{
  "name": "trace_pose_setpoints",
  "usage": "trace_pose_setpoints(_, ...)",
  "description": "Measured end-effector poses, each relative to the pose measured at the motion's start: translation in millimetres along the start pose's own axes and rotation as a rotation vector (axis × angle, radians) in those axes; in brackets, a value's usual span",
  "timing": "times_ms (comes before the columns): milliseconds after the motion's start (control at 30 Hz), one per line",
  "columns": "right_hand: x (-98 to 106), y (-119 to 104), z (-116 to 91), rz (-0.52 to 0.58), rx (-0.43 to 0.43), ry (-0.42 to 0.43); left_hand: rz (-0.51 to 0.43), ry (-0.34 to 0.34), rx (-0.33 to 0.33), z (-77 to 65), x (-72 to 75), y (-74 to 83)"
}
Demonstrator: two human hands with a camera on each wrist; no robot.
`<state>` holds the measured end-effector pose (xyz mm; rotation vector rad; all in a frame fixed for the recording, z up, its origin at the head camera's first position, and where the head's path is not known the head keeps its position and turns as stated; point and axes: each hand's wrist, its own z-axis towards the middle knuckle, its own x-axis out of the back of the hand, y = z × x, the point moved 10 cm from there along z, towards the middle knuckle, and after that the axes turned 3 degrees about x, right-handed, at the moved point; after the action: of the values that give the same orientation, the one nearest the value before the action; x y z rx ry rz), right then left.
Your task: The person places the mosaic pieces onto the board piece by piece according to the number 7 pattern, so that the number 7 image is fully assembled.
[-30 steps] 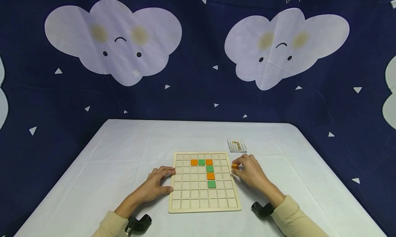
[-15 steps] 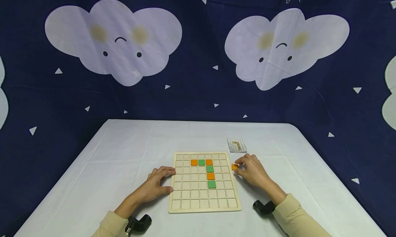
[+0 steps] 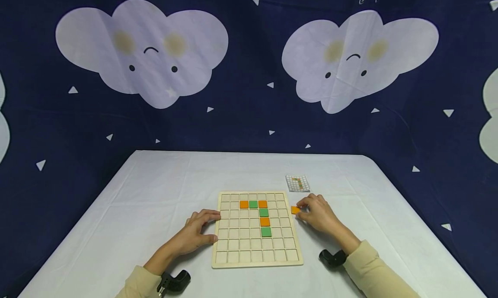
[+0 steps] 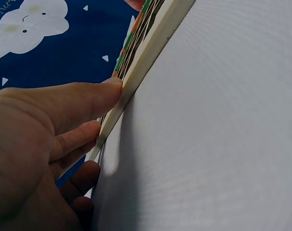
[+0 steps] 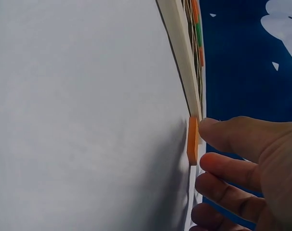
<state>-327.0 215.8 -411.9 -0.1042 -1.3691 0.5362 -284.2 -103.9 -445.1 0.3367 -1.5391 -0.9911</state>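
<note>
In the head view a pale wooden grid board lies in the middle of the table. Orange tiles and green tiles form a bent line in its cells. My left hand rests its thumb and fingertips against the board's left edge; the left wrist view shows the thumb touching the rim. Just right of the board a loose orange tile lies flat on the cloth. Beside it is my right hand, thumb and fingers spread apart; whether the thumb touches the tile is unclear.
A small printed card with a grid pattern lies behind the board on the right. White cloth covers the table. Behind it hangs a dark blue backdrop with clouds. Black wrist devices sit at both wrists.
The orange tile pinched in my right hand now lies on the cloth beside the board. My right fingers have drawn slightly rightward from it. The left hand stays put.
</note>
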Motion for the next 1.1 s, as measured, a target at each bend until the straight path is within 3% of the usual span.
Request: trace_pose_setpoints(1100, -3.3, 3.2, 3.4, -0.022, 0.006, -0.018, -0.001, -0.005, 0.000, 0.1, -0.7, -0.4)
